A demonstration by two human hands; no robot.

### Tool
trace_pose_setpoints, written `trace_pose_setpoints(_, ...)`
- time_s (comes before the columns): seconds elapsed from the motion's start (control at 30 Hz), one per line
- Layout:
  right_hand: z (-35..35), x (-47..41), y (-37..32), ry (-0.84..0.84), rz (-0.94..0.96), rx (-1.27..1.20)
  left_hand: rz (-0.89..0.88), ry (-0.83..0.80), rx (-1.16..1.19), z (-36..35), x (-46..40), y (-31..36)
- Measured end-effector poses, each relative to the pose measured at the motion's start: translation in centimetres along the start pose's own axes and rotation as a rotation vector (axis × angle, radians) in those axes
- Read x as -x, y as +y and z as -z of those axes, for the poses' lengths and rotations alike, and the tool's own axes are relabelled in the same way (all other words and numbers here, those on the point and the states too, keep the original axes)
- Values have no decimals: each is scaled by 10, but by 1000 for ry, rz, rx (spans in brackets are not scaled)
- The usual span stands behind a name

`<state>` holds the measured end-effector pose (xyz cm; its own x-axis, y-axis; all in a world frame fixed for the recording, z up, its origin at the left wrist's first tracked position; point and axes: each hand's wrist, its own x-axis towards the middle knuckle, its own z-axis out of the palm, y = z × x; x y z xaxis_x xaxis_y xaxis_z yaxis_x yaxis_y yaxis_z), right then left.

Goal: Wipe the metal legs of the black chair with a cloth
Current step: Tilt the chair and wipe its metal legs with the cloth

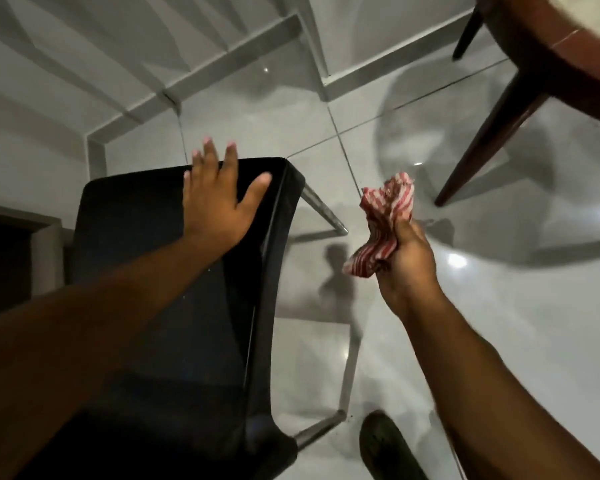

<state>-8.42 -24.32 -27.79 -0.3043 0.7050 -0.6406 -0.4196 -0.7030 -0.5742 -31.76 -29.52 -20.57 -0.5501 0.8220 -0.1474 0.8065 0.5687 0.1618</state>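
The black chair [153, 278] stands below me at the left, seen from above. Two of its metal legs show on the right side: a far leg [323, 211] and a near leg [321, 429]. My left hand [219, 199] lies flat on the chair's far end, fingers spread. My right hand [404, 268] is in the air to the right of the chair, above the floor, closed around a bunched red-and-white striped cloth [381, 223]. The cloth touches neither leg.
Glossy grey floor tiles [499, 306] spread to the right. A dark wooden table [548, 53] with slanted legs [489, 143] stands at the upper right. A white step or skirting [222, 53] runs along the back. My dark shoe [385, 445] is near the chair's near leg.
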Motion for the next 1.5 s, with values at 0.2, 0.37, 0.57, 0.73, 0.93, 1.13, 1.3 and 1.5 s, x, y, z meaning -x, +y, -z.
trace_pose_setpoints(0.2, -55, -57, 4, -42, 28, 108, -27, -54, -36, -31, -28, 13)
trace_pose_setpoints(0.37, -82, -95, 33, -44, -12, 219, -11, -50, -20, -28, -29, 13)
trace_pose_setpoints(0.57, -117, -113, 67, -66, -124, 291, -28, -27, -20, -30, -33, 6)
trace_pose_setpoints(0.73, -105, -147, 86, 92, -365, 135, -23, -22, 4, -35, -32, 9)
trace_pose_setpoints(0.93, -80, -195, 95, 137, -511, 224, -14, -41, 28, -33, -31, 12)
trace_pose_setpoints(1.13, -29, -255, 126, 15, -404, 431, -37, -47, 49, -32, -32, 11)
trace_pose_setpoints(1.3, 1, -300, 170, 81, -467, 378, -79, -9, 17, -37, -34, 5)
trace_pose_setpoints(1.5, -1, -281, 161, 108, -394, 97, -82, -16, 41, -36, -30, 7)
